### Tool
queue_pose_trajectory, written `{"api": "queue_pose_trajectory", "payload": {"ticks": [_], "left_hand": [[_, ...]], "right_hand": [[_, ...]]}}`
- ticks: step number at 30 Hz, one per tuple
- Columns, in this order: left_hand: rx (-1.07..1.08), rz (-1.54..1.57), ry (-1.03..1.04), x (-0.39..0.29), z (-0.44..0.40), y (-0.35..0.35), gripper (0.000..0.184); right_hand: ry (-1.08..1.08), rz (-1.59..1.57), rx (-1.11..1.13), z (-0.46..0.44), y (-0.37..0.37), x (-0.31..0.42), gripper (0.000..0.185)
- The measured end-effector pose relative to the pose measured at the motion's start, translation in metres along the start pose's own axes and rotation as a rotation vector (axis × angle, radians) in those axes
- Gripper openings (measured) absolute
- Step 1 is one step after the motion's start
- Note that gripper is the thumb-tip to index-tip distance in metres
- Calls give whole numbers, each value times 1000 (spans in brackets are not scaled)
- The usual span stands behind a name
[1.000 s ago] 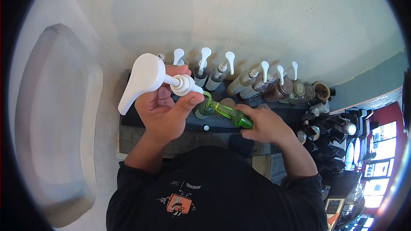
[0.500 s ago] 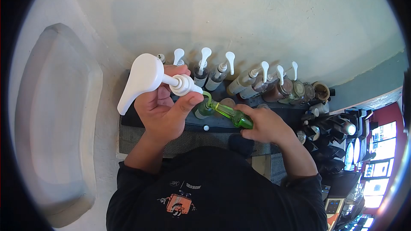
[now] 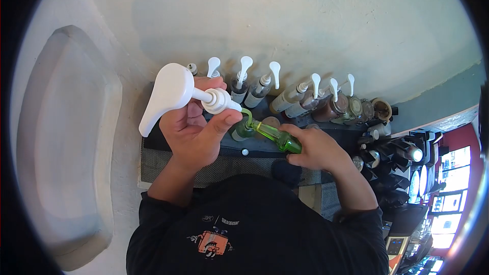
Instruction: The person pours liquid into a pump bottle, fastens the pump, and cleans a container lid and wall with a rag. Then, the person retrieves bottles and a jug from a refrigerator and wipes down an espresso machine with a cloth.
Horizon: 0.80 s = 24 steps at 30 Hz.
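My left hand [image 3: 196,135] grips a large white pump dispenser [image 3: 216,101] by its collar, the broad spout pointing left. From the pump's lower end a curved green tube [image 3: 248,114] hangs toward a standing bottle with green contents [image 3: 243,131]. My right hand [image 3: 318,148] is closed around a green bottle [image 3: 280,137], tilted with its narrow neck pointing left to the tube and the standing bottle's top. Whether the neck touches either, or liquid is flowing, I cannot tell. A small white round cap [image 3: 245,152] lies near the counter's front edge.
Several pump bottles [image 3: 257,91] with white spouts line the wall behind my hands. Jars [image 3: 340,106] and a brown container [image 3: 382,108] continue the row rightward. A dark mesh mat [image 3: 219,172] runs along the front edge. Cluttered equipment [image 3: 402,173] stands at the right.
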<state>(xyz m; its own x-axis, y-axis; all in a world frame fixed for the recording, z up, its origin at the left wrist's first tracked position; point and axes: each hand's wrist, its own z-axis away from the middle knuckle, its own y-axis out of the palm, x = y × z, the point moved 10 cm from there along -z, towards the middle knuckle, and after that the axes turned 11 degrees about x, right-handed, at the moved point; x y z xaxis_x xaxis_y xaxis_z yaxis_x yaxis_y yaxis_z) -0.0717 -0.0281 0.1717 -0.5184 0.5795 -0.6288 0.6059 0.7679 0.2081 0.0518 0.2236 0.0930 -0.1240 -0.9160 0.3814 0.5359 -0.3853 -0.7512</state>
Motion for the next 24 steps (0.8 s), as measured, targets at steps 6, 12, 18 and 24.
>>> {"api": "queue_pose_trajectory", "payload": {"ticks": [6,12,18,24], "left_hand": [[-8,3,-7,0,1,-1,58],[-1,-1,1,0,-1,0,57],[2,-5,0,0,-1,0,57],[1,2,2,0,-1,0,57]], "right_hand": [[-1,-7,-4,1,0,0,74],[3,-3,-3,1,0,-1,75],[-2,-5,-5,1,1,-1,75],[14,-3,8,1,0,0,75]]}}
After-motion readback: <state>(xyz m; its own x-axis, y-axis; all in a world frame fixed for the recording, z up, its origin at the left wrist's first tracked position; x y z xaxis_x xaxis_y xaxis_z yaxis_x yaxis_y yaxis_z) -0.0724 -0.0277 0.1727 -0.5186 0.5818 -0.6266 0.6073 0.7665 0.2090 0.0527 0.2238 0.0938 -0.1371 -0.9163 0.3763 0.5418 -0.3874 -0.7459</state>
